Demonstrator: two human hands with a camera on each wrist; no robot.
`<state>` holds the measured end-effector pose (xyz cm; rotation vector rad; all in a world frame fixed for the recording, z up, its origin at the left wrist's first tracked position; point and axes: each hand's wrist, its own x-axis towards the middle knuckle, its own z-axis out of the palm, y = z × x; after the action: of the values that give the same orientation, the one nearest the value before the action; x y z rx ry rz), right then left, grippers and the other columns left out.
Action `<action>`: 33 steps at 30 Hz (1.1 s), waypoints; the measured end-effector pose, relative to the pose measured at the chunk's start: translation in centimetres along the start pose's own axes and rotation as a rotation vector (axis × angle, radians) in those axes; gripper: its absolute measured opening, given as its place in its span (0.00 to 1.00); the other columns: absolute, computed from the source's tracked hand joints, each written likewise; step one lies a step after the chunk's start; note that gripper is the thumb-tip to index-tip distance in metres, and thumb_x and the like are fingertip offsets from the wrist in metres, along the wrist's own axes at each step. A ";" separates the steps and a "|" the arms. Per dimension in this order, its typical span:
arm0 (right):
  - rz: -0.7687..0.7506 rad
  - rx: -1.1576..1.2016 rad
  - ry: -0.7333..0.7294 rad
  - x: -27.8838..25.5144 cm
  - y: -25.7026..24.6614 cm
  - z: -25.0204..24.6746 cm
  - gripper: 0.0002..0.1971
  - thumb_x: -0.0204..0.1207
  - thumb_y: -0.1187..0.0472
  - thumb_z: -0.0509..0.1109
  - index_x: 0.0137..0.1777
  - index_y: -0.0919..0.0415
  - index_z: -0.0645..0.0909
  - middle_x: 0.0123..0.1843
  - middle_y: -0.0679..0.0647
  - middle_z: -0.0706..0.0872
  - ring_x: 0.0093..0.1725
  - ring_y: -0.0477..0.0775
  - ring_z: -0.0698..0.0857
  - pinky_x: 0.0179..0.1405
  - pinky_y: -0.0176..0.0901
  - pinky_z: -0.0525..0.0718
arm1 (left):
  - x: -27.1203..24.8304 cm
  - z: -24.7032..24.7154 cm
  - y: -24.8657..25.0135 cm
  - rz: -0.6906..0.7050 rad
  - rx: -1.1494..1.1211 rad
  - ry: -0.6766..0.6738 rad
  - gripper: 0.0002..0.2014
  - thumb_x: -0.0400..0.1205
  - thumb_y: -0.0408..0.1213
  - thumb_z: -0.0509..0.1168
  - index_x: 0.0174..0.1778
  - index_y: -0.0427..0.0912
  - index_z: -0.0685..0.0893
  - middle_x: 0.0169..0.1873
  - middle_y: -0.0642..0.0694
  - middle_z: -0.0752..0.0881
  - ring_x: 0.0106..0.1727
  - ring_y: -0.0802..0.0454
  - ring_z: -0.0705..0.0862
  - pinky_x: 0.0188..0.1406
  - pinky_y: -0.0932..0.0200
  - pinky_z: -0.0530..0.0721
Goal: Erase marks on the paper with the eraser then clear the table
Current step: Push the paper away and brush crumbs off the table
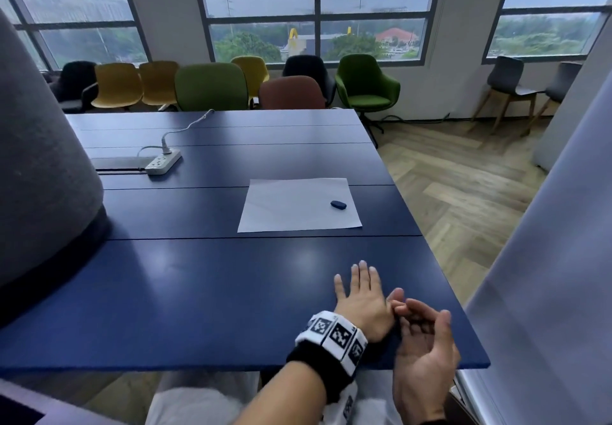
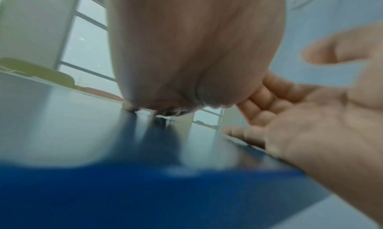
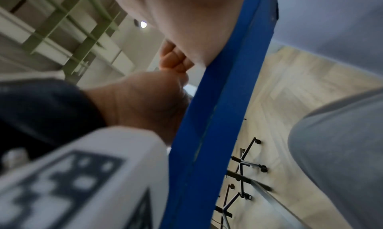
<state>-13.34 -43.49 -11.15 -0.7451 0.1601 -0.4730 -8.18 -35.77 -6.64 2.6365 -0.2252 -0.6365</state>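
A white sheet of paper (image 1: 298, 204) lies flat on the blue table (image 1: 198, 292), towards its right side. A small dark eraser (image 1: 338, 205) rests on the paper's right part. Both hands are well short of them, at the table's near right edge. My left hand (image 1: 361, 292), with a marker band on its wrist, lies palm down with straight fingers on the tabletop. My right hand (image 1: 424, 338) is just to its right, palm turned up and left, fingers loosely curled against the left thumb, holding nothing. The left wrist view shows the left hand (image 2: 186, 52) on the table and the right palm (image 2: 311, 117) empty.
A white power strip (image 1: 163, 161) with its cable lies at the table's far left. A large grey rounded object (image 1: 39, 159) stands on the left side. Coloured chairs (image 1: 212, 87) line the far edge. A pale panel (image 1: 546, 292) rises close on the right.
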 end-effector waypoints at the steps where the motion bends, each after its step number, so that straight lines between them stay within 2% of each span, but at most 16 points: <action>1: 0.017 0.033 -0.008 0.1 -0.1 -0.2 0.26 0.77 0.39 0.64 0.39 0.62 0.89 0.35 0.59 0.89 0.42 0.54 0.88 0.51 0.36 0.86 | -0.2 -0.6 -0.3 -0.004 -0.057 0.016 0.47 0.80 0.69 0.26 0.85 0.33 0.35 0.84 0.37 0.30 0.84 0.44 0.29 0.79 0.41 0.28; 3: 0.038 0.046 -0.037 0.3 -0.2 -0.3 0.25 0.73 0.37 0.68 0.38 0.61 0.90 0.35 0.60 0.90 0.43 0.56 0.89 0.54 0.39 0.87 | -1.0 -1.9 -3.1 -0.099 -0.073 0.134 0.38 0.90 0.56 0.42 0.84 0.32 0.34 0.83 0.36 0.30 0.84 0.43 0.30 0.81 0.43 0.32; 5: 0.037 0.038 -0.040 0.2 0.0 -0.2 0.26 0.68 0.35 0.72 0.40 0.61 0.89 0.36 0.60 0.90 0.44 0.57 0.90 0.57 0.41 0.87 | -2.4 -2.2 -6.8 -0.314 -0.035 0.242 0.41 0.89 0.59 0.42 0.83 0.30 0.33 0.83 0.34 0.29 0.84 0.40 0.30 0.81 0.42 0.33; 8: 0.015 0.023 -0.054 -0.1 0.4 -0.2 0.24 0.78 0.40 0.64 0.43 0.62 0.88 0.37 0.61 0.89 0.45 0.59 0.89 0.59 0.42 0.85 | -5.3 -1.2 -9.1 -0.553 0.003 0.234 0.47 0.84 0.67 0.37 0.82 0.28 0.32 0.83 0.32 0.31 0.84 0.38 0.31 0.82 0.38 0.33; 10: 0.008 0.020 -0.062 -0.1 0.5 0.0 0.27 0.72 0.36 0.68 0.44 0.64 0.87 0.37 0.62 0.89 0.45 0.60 0.89 0.58 0.43 0.85 | -5.5 -0.2 -7.4 -0.494 0.006 0.211 0.57 0.71 0.76 0.20 0.82 0.28 0.31 0.82 0.31 0.30 0.84 0.37 0.29 0.80 0.36 0.30; 12: 0.025 0.031 -0.074 -0.1 0.4 0.0 0.28 0.69 0.36 0.70 0.43 0.65 0.87 0.36 0.63 0.88 0.44 0.60 0.89 0.57 0.44 0.86 | -3.9 0.3 -4.7 -0.405 -0.030 0.162 0.73 0.44 0.74 0.02 0.82 0.28 0.31 0.82 0.31 0.29 0.83 0.37 0.28 0.75 0.34 0.24; 15: 0.071 0.131 -0.055 0.0 -0.5 -0.2 0.26 0.69 0.37 0.70 0.40 0.64 0.88 0.36 0.63 0.88 0.47 0.60 0.88 0.57 0.45 0.87 | -0.8 1.7 -0.4 -0.210 0.026 0.087 0.80 0.33 0.69 -0.01 0.83 0.31 0.33 0.82 0.32 0.29 0.82 0.38 0.26 0.73 0.36 0.20; 17: 0.066 0.203 0.018 0.4 -1.8 -0.8 0.24 0.69 0.40 0.67 0.37 0.63 0.89 0.34 0.62 0.88 0.48 0.62 0.88 0.62 0.51 0.84 | 0.3 1.5 2.0 -0.090 -0.030 0.017 0.77 0.38 0.73 0.04 0.85 0.33 0.36 0.83 0.35 0.30 0.83 0.40 0.26 0.75 0.37 0.22; 19: 0.037 0.232 0.065 0.8 -3.4 -1.5 0.23 0.61 0.40 0.72 0.34 0.63 0.90 0.33 0.61 0.88 0.44 0.62 0.90 0.63 0.56 0.83 | 1.0 0.4 2.8 -0.026 -0.161 -0.018 0.59 0.66 0.75 0.18 0.86 0.35 0.38 0.84 0.38 0.32 0.84 0.42 0.29 0.79 0.37 0.27; 20: 0.016 0.221 0.071 1.0 -4.1 -1.8 0.23 0.60 0.40 0.72 0.34 0.62 0.90 0.32 0.60 0.88 0.43 0.62 0.90 0.62 0.57 0.83 | 1.0 -0.5 2.7 0.006 -0.217 -0.017 0.44 0.83 0.66 0.30 0.86 0.34 0.40 0.85 0.38 0.35 0.85 0.40 0.31 0.81 0.37 0.31; 22: -0.007 0.169 0.079 1.5 -5.0 -2.9 0.22 0.69 0.43 0.66 0.33 0.62 0.89 0.30 0.59 0.87 0.40 0.60 0.91 0.59 0.54 0.85 | 1.0 -2.7 0.5 0.025 -0.327 0.048 0.33 0.92 0.50 0.41 0.86 0.33 0.40 0.85 0.36 0.37 0.85 0.39 0.33 0.83 0.41 0.35; 25: -0.043 0.061 0.114 2.2 -5.9 -4.9 0.26 0.83 0.51 0.57 0.31 0.59 0.89 0.27 0.56 0.88 0.35 0.55 0.91 0.51 0.46 0.90 | 0.0 -4.7 -4.9 -0.186 -0.125 0.132 0.41 0.88 0.61 0.40 0.84 0.32 0.34 0.83 0.36 0.30 0.84 0.42 0.30 0.81 0.43 0.34; 27: -0.069 -0.011 0.127 2.5 -6.2 -6.1 0.21 0.78 0.45 0.65 0.31 0.58 0.89 0.27 0.54 0.88 0.32 0.53 0.90 0.44 0.45 0.91 | -1.1 -4.6 -7.8 -0.351 0.048 0.158 0.45 0.85 0.66 0.38 0.84 0.32 0.34 0.83 0.36 0.30 0.85 0.41 0.30 0.82 0.42 0.34; 28: -0.075 -0.033 0.131 2.6 -6.4 -6.6 0.20 0.68 0.40 0.72 0.31 0.57 0.89 0.27 0.54 0.88 0.31 0.52 0.89 0.41 0.44 0.91 | -1.7 -4.2 -8.3 -0.393 0.089 0.160 0.46 0.85 0.67 0.38 0.84 0.31 0.35 0.84 0.35 0.31 0.85 0.41 0.31 0.82 0.42 0.34; 30: -0.052 -0.082 0.127 2.8 -6.8 -7.2 0.25 0.48 0.33 0.77 0.30 0.57 0.89 0.26 0.52 0.87 0.29 0.50 0.88 0.37 0.43 0.91 | -1.9 -2.6 -7.3 -0.371 0.110 0.138 0.49 0.82 0.71 0.37 0.84 0.32 0.34 0.83 0.35 0.30 0.84 0.41 0.30 0.82 0.42 0.32; 33: -0.055 -0.129 0.116 3.1 -7.5 -7.2 0.25 0.48 0.33 0.77 0.28 0.57 0.89 0.25 0.51 0.87 0.27 0.47 0.87 0.32 0.41 0.90 | -1.5 0.6 -2.7 -0.160 0.152 0.049 0.65 0.58 0.80 0.18 0.83 0.34 0.30 0.81 0.37 0.26 0.82 0.42 0.25 0.77 0.42 0.25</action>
<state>-15.43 -54.14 -11.22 -0.8507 0.2808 -0.5625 -9.66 -33.13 -7.69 2.8336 -0.0500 -0.6271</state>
